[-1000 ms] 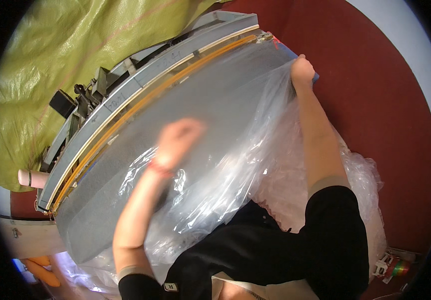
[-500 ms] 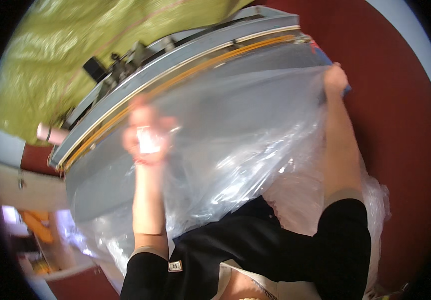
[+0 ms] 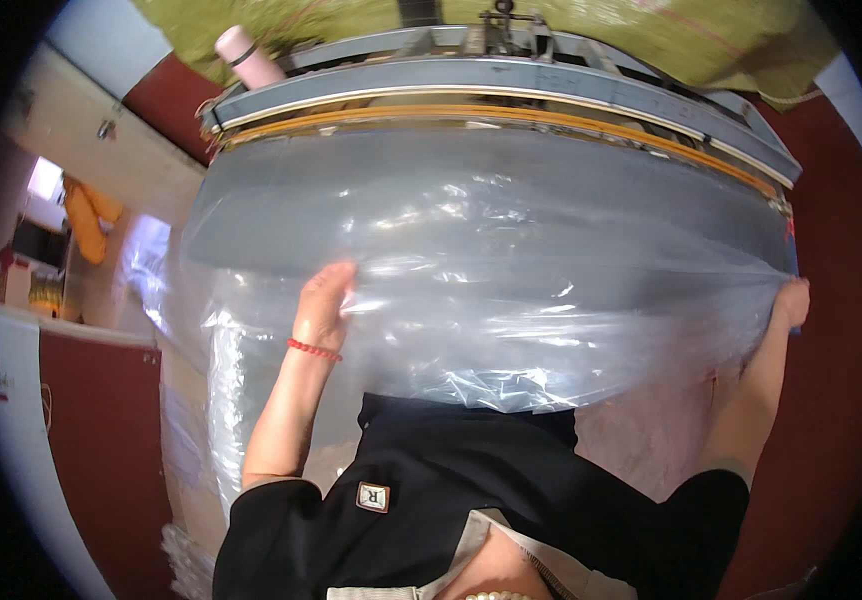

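Observation:
A wide sheet of clear plastic film (image 3: 491, 300) spreads in shiny folds over the grey table (image 3: 281, 190) before me. My right hand (image 3: 796, 302) is closed on the film at the table's right edge, and creases fan out from it. Over the left part of the table, my left hand (image 3: 324, 297) has its fingers bent together at the film's left side and seems to grip it; the fingertips are partly hidden. A red bead bracelet (image 3: 314, 350) circles my left wrist.
Along the table's far side runs a grey metal machine frame (image 3: 511, 80) with an orange strip (image 3: 451, 112). A pink bottle (image 3: 249, 57) stands at its left end. Yellow-green sheeting (image 3: 631, 40) lies beyond. More film (image 3: 226, 400) hangs at the near left.
The view has turned, bringing the machine frame nearly level. My left hand, open and blurred before, is now lower with its fingers bent in. My right hand still holds the film.

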Available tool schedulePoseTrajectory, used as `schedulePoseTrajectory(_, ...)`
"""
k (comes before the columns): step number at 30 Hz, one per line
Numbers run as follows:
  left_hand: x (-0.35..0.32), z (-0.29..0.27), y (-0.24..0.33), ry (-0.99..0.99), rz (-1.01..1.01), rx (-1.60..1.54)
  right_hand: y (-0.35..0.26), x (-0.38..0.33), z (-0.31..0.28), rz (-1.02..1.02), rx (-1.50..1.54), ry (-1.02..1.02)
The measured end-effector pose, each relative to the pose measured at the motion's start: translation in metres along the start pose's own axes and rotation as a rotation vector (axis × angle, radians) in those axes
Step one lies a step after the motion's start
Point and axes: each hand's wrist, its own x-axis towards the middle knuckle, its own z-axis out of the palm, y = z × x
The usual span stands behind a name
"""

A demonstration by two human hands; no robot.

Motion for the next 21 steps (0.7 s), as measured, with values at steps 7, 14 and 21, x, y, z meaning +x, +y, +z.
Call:
schedulePoseTrajectory(7,0.005,-0.038,-0.021,0.038,0.024,0.266,-0.017,-0.014,-0.018,0.042,-0.019,-0.019)
schedulePoseTrajectory(14,0.022,0.022,0.036,-0.243,1.160,1.160,-0.014,-0.015,-0.020,0.044,0.018,0.002)
schedulePoseTrajectory(21,0.038,0.027,0.016,-0.322,1.127,1.438,0.017,0.011,0.003,0.083,0.288,0.048)
